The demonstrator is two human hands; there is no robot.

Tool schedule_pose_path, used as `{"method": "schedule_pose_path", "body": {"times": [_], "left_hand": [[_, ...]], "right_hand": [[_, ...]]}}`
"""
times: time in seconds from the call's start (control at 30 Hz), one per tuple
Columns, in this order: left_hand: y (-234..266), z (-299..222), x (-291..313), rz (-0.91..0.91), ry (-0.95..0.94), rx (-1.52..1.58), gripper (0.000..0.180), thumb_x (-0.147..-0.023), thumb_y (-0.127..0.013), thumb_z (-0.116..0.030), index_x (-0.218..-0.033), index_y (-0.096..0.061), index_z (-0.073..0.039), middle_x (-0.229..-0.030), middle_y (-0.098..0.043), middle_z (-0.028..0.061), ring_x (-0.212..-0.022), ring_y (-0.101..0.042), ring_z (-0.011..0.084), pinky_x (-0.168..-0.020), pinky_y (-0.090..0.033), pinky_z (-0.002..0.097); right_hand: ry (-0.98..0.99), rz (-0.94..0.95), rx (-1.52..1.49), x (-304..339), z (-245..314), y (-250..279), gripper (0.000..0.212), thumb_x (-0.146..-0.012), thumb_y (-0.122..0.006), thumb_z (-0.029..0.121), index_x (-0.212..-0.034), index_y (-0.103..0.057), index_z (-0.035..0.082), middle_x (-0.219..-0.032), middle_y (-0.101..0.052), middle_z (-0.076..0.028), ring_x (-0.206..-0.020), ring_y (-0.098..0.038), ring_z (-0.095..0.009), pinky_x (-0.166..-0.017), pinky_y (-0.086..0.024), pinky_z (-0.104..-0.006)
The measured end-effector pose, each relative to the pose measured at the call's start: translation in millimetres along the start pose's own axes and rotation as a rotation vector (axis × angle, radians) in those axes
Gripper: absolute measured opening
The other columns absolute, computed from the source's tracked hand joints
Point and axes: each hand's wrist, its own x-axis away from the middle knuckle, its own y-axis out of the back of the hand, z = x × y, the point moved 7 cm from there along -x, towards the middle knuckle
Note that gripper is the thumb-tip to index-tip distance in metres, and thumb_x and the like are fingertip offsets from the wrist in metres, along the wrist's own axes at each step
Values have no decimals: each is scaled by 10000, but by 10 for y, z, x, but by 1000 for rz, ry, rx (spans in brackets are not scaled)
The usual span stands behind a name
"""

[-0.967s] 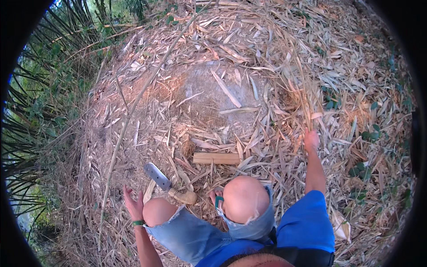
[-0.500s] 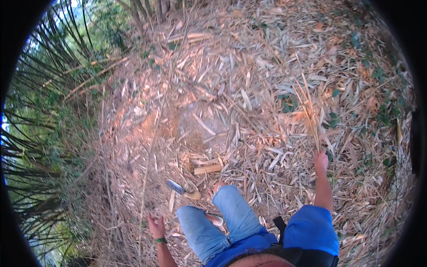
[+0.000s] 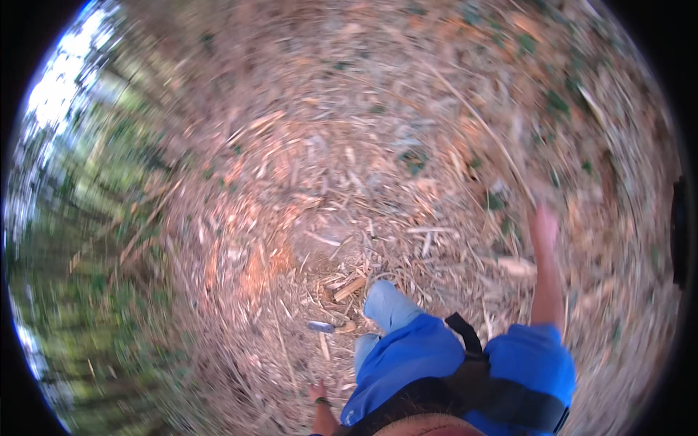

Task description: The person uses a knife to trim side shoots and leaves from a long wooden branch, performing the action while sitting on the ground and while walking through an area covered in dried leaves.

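– Out to the right, well away from the body, what is the right hand doing?

– It is clenched round the lower end of a long thin stalk. Blur is heavy there, so I cannot tell whether more stalks share that grip.

– And where does the stalk run?

– From the fist it slants forward and to the left, above the dry leaf litter.

– What about the left hand?

– Low in the view, near the bottom edge, with a green band at the wrist. It looks released, fingers apart, though it is small and soft-edged. Another thin stalk lies just beside it, on its left.

– Anything on the ground in front of the legs?

– Yes, a knife lying flat, its grey blade to the left and its tan handle to the right. A pale strip is near the blade, and a split piece of wood lies tilted beyond the handle, just beside a denim-covered knee.

– And off to the left?

– Green growth, badly smeared; I cannot make out single plants.
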Motion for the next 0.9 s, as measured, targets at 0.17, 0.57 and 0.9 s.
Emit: {"method": "schedule_pose_path", "body": {"times": [0.17, 0.57, 0.9], "left_hand": [[-176, -801, -198, -6, -3, -14, 804, -760, -745, -537, -1314, -527, 4, -1253, -580, 255, -1127, -580, 392, -969, -457, 470], [-666, -3018, -124, 40, 3, 377, 650, -884, -697, -323, -1403, -411, -57, -820, -651, 103, -586, -548, 149, -457, -421, 292], [-1170, -3357, 371, 270, -55, 513, 442, -942, -636, -312, -1304, -541, -76, -1008, -684, 59, -862, -625, 119, -631, -460, 254]], "right_hand": [[223, -333, -30, -1385, 949, 1382, 227, -834, -639, 147, -1002, -514, 59, -839, -649, -184, -763, -648, -400, -634, -510, -506], [518, -1080, 396, -4230, 2488, 3112, 265, -792, -625, 158, -1028, -620, 38, -833, -677, -137, -703, -679, -264, -677, -523, -383], [404, 331, -391, -4274, 3317, -1033, 269, -803, -669, 291, -988, -720, 103, -881, -689, -193, -860, -666, -370, -812, -532, -477]]}}
